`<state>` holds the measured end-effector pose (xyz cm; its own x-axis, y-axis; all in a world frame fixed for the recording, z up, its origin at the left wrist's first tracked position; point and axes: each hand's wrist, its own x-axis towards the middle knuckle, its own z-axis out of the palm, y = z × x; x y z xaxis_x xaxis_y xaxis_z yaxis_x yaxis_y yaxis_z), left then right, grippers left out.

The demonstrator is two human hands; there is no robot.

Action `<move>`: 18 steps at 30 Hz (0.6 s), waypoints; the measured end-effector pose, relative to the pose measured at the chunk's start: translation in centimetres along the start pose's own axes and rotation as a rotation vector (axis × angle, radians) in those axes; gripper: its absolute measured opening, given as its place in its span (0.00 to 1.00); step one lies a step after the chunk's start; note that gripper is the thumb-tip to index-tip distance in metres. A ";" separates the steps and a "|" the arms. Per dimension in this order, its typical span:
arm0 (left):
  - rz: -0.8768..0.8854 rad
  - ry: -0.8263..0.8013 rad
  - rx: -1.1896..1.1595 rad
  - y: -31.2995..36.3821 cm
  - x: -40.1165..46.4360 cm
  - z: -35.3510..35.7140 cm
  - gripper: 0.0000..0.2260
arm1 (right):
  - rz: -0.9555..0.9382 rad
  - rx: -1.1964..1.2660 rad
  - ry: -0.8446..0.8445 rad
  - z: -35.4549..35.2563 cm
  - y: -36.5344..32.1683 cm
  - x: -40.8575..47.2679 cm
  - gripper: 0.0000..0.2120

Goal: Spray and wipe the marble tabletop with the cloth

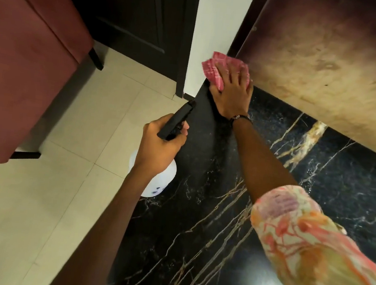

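Observation:
The black marble tabletop (232, 216) with gold and white veins fills the lower right. At its far left corner lies a pink checked cloth (218, 66), and my right hand (231, 93) presses flat on it with fingers spread. My left hand (158, 146) grips a spray bottle by its black trigger head (176, 121), held at the table's left edge. The bottle's white body (154, 187) hangs below my wrist, partly hidden by it.
A beige mottled wall panel (329, 64) rises along the table's far side. A white wall corner (218, 18) and a dark door (137, 21) stand beyond the corner. A maroon sofa (24, 55) sits left on the cream tiled floor (49, 197).

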<state>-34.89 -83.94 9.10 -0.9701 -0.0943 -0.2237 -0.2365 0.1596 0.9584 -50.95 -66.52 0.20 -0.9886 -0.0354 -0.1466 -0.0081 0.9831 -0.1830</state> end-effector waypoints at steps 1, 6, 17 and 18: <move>-0.002 0.008 -0.007 0.0 0.0 -0.1 0.07 | 0.046 -0.004 0.012 0.1 1.1 -0.8 0.30; 0.010 0.012 -0.001 -0.3 -0.2 -0.3 0.06 | 0.292 -0.011 0.051 -0.5 8.7 -5.9 0.33; 0.048 -0.004 -0.011 -0.1 -1.5 -0.2 0.03 | 0.763 0.117 0.130 1.0 6.8 -18.3 0.34; 0.051 -0.004 -0.009 0.0 -1.5 -0.1 0.04 | 0.677 0.104 0.097 1.3 5.4 -18.7 0.34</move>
<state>-33.40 -83.93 9.44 -0.9810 -0.0825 -0.1756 -0.1867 0.1552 0.9701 -32.32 -60.74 0.66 -0.7801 0.6007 -0.1748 0.6250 0.7609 -0.1746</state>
